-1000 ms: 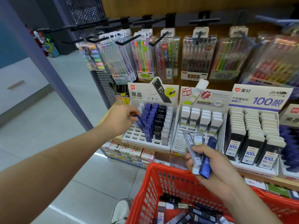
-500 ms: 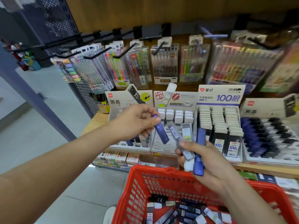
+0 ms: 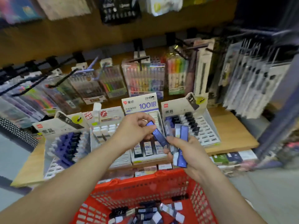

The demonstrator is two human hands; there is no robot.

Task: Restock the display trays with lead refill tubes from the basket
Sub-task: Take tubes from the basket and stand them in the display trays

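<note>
I'm pinching one blue refill tube (image 3: 157,135) in my left hand (image 3: 132,130), fingers curled, while my right hand (image 3: 189,152) is gripping a bundle of tubes (image 3: 182,143) above the red basket (image 3: 145,188). I'm mid-restock, I judge, and the tube is probably needing an empty slot in the display tray (image 3: 208,135) next.

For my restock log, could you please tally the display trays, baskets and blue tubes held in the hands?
Display trays: 4
Red basket: 1
Blue tubes held: 2, one in the left hand, one in the right hand
Total: 7
</note>
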